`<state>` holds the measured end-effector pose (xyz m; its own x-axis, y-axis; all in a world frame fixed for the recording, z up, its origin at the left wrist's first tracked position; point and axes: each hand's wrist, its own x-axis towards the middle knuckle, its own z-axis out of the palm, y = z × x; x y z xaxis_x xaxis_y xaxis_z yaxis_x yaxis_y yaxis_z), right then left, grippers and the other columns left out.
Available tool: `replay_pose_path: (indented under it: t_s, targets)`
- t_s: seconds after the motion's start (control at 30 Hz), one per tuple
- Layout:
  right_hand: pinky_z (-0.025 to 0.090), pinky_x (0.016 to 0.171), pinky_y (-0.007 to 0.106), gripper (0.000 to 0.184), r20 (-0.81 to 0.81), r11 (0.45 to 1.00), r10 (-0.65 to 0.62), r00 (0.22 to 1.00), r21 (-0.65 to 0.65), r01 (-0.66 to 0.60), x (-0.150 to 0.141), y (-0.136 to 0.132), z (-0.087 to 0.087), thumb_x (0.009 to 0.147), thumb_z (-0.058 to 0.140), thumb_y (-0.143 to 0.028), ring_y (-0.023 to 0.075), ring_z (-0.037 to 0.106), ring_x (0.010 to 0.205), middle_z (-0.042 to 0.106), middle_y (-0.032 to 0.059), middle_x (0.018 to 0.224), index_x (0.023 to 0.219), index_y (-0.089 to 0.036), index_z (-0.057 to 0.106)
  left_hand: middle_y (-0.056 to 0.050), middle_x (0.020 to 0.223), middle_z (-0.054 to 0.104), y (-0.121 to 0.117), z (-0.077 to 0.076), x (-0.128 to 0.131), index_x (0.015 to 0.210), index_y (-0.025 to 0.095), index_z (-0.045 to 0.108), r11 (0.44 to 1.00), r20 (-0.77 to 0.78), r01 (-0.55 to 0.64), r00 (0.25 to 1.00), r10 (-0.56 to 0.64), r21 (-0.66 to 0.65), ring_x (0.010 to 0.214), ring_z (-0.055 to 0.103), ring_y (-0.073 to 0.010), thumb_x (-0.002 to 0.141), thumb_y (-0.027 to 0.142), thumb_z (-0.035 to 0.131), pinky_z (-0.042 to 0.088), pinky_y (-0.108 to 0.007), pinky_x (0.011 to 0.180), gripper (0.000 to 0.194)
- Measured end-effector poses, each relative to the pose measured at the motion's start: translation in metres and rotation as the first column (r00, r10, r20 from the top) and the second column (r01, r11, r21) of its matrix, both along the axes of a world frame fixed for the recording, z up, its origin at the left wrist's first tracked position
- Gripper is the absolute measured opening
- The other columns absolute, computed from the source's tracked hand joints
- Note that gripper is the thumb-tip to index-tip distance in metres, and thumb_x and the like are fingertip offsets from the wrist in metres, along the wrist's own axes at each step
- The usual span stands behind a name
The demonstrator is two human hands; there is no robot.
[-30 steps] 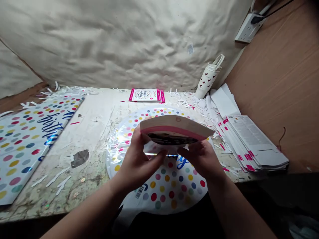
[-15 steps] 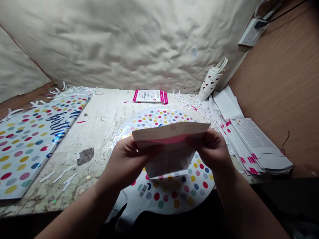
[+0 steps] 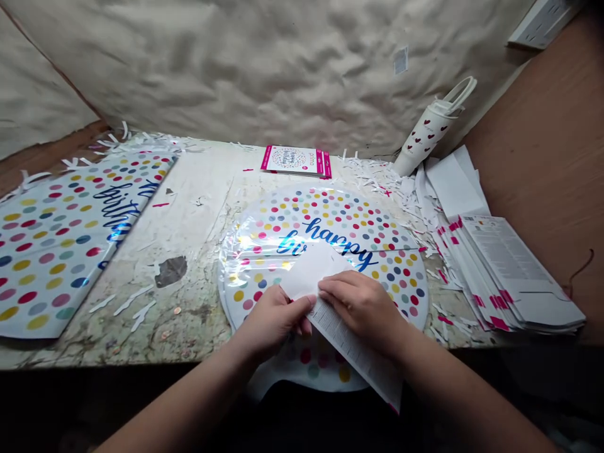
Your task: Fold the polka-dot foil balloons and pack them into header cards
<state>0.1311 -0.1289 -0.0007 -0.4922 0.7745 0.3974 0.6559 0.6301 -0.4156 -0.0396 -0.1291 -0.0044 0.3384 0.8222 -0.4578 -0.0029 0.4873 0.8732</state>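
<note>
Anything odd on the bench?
Two things: white paper shreds are strewn across the far right of the worktop, and a dark worn patch mars its pale surface, left of the foil balloon.

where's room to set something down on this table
Most room: the worn tabletop between the polka-dot birthday sheet and the foil balloon, with only a few paper scraps. Crowded right of the balloon, where paper shreds pile against the stack of pink-edged leaflets.

Dim light, glare on foil balloon (image 3: 264, 248), curved edges.
</note>
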Motion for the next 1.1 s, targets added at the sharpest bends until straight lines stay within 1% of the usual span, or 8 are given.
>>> replay_pose_path:
  t_s: [0.17, 0.33, 0.6, 0.73, 0.83, 0.97, 1.03, 1.1]
  targets:
    - [0.046, 0.071, 0.031, 0.019, 0.054, 0.999, -0.041, 0.998, -0.002, 0.041, -0.001, 0.003, 0.003, 0.085, 0.043, -0.011, 0.0197, 0.058, 0.078, 0.064, 0.0086, 0.079, 0.082, -0.013, 0.062, 0.001, 0.04, 0.053, -0.005, 0.003, 0.002, 0.048, 0.014, 0.055, 0.997, -0.037, 0.034, 0.999, -0.032, 0.066, 0.038, 0.045, -0.0076, 0.076, 0.032, 0.059, 0.034, -0.018, 0.042, 0.033]
    - [0.048, 0.075, 0.025, 0.016, -0.147, 0.986, -0.05, 0.988, -0.165, 0.025, 0.013, 0.007, 0.005, 0.087, 0.045, -0.013, 0.0143, 0.06, 0.082, 0.065, 0.0042, 0.087, 0.093, -0.018, 0.059, 0.0, 0.042, 0.056, -0.007, -0.005, 0.002, 0.052, 0.012, 0.058, 0.999, 0.001, 0.011, 1.0, -0.011, 0.043, 0.039, 0.048, -0.0081, 0.077, 0.032, 0.059, 0.037, -0.018, 0.043, 0.032]
    - [0.046, 0.067, 0.033, 0.022, 0.213, 0.98, -0.068, 0.975, 0.195, 0.026, -0.008, -0.003, -0.005, 0.082, 0.037, -0.007, 0.0212, 0.052, 0.073, 0.058, 0.0108, 0.075, 0.075, -0.013, 0.057, -0.003, 0.049, 0.062, -0.011, 0.002, 0.008, 0.058, 0.012, 0.063, 0.998, -0.09, 0.034, 0.996, -0.029, 0.055, 0.043, 0.051, -0.0097, 0.077, 0.034, 0.059, 0.04, -0.019, 0.045, 0.03]
    - [0.047, 0.073, 0.036, 0.025, 0.18, 0.901, -0.381, 0.907, 0.292, 0.321, 0.048, 0.002, 0.007, 0.081, 0.035, -0.007, 0.023, 0.054, 0.08, 0.06, 0.0128, 0.084, 0.09, -0.012, 0.057, -0.006, 0.049, 0.063, -0.008, -0.002, 0.0, 0.054, 0.01, 0.064, 0.999, -0.142, -0.024, 0.989, 0.03, 0.045, 0.043, 0.052, -0.0093, 0.077, 0.035, 0.06, 0.041, -0.018, 0.045, 0.034]
    - [0.046, 0.078, 0.045, 0.027, 0.278, 0.744, -0.668, 0.69, 0.281, 0.607, 0.093, -0.008, 0.023, 0.083, 0.037, -0.015, 0.0287, 0.055, 0.091, 0.06, 0.0136, 0.094, 0.103, -0.015, 0.056, -0.005, 0.05, 0.063, -0.007, -0.005, -0.002, 0.065, 0.009, 0.065, 0.986, -0.131, -0.156, 0.978, 0.162, 0.054, 0.045, 0.054, -0.0102, 0.075, 0.034, 0.062, 0.042, -0.018, 0.045, 0.028]
    - [0.038, 0.097, 0.049, 0.062, 0.377, 0.953, -0.302, 0.876, 0.116, 0.279, 0.069, -0.029, 0.024, 0.083, 0.049, -0.035, 0.0332, 0.034, 0.126, 0.04, 0.0172, 0.136, 0.137, -0.011, 0.031, -0.006, 0.065, 0.068, -0.014, 0.004, 0.009, 0.095, 0.009, 0.059, 0.982, 0.008, -0.171, 0.985, 0.171, 0.086, 0.057, 0.062, -0.0141, 0.078, 0.035, 0.06, 0.05, -0.022, 0.055, 0.031]
    - [0.037, 0.098, 0.047, 0.059, 0.286, 0.98, -0.178, 0.942, 0.134, 0.144, 0.038, -0.029, 0.013, 0.085, 0.046, -0.025, 0.0303, 0.036, 0.126, 0.041, 0.0162, 0.135, 0.139, -0.012, 0.028, -0.009, 0.084, 0.069, -0.017, 0.01, 0.009, 0.108, 0.012, 0.054, 0.976, 0.018, -0.041, 0.999, 0.038, 0.214, 0.071, 0.065, -0.0177, 0.078, 0.035, 0.062, 0.053, -0.027, 0.066, 0.038]
    - [0.041, 0.094, 0.044, 0.053, 0.104, 0.97, -0.124, 0.987, 0.221, 0.099, 0.019, -0.021, 0.0, 0.084, 0.043, -0.014, 0.0264, 0.047, 0.116, 0.053, 0.0144, 0.122, 0.137, -0.016, 0.035, -0.011, 0.106, 0.063, -0.016, 0.015, -0.002, 0.118, 0.018, 0.046, 0.881, -0.123, -0.022, 0.988, 0.091, 0.473, 0.089, 0.063, -0.0215, 0.075, 0.031, 0.066, 0.053, -0.033, 0.075, 0.049]
